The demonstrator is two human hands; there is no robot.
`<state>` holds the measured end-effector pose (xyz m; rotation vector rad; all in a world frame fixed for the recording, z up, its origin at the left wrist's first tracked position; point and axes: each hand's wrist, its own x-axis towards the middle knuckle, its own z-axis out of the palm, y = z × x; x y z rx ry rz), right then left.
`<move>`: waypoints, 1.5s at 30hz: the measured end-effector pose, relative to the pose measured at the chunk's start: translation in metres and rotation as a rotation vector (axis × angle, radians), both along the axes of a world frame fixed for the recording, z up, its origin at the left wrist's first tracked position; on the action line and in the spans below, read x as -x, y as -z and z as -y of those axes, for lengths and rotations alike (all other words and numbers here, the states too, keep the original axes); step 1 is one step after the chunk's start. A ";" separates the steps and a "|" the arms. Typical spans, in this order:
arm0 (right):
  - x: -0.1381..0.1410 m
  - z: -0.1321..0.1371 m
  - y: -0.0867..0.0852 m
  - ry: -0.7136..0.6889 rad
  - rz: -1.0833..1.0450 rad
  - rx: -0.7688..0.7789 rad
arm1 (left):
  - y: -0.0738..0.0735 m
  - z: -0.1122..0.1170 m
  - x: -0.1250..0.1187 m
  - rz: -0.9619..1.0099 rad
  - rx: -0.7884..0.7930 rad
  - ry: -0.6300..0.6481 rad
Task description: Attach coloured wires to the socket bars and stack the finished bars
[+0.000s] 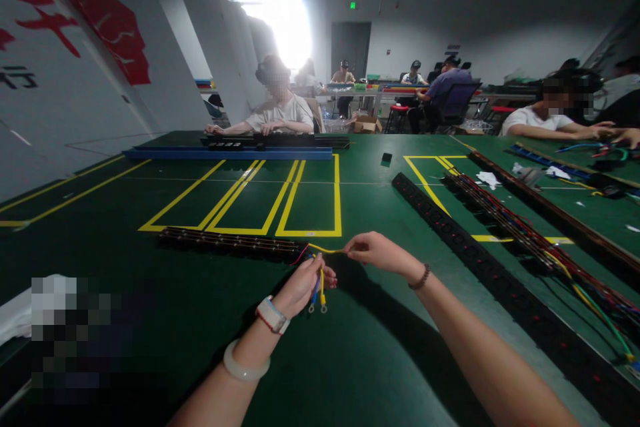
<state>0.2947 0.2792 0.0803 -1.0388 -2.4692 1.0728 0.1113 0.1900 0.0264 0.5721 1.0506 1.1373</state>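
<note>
Left hand (301,288) fingers grip thin yellow and blue wires (322,288); right hand (383,252) fingers pinch the yellow strand (330,251), best kept taut.

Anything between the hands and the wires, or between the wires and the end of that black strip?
Nothing visible. The left hand grips the wire bundle, the right hand pinches the yellow wire, and both wires run straight to the near end of the black strip, over bare table.

Matt green tabletop (200,347), glossy yellow tape lines (310,233); plastic-coated wires (322,280), shiny metal lugs (323,309); strip (230,243) looks black plastic.
</note>
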 end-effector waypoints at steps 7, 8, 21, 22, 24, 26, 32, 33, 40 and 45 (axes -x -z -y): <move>0.004 -0.020 0.057 0.323 -0.069 -0.434 | -0.001 0.000 0.003 -0.016 0.002 0.025; 0.005 -0.022 0.063 0.326 -0.059 -0.457 | -0.001 0.001 0.003 -0.006 0.004 0.025; 0.007 -0.019 0.071 0.284 0.248 -0.825 | -0.005 0.001 0.001 0.028 0.003 0.091; 0.006 -0.016 0.071 0.291 0.215 -0.845 | -0.006 0.001 0.000 0.039 0.000 0.090; 0.004 -0.010 0.069 0.284 0.113 -0.901 | -0.006 0.001 0.000 0.063 -0.004 0.090; 0.003 -0.003 0.066 0.182 -0.003 -0.968 | -0.003 0.001 0.001 0.091 -0.012 0.097; 0.015 0.020 0.058 -0.390 -0.104 -0.962 | 0.011 -0.004 0.003 0.163 -0.058 0.053; 0.018 0.023 0.058 -0.426 -0.098 -0.944 | 0.013 -0.005 0.003 0.165 -0.059 0.033; 0.025 0.020 0.064 -0.368 -0.282 -0.733 | 0.012 -0.005 0.004 0.234 -0.044 0.062; 0.034 0.014 0.066 0.006 -0.481 -0.543 | 0.011 -0.005 0.006 0.274 0.014 0.105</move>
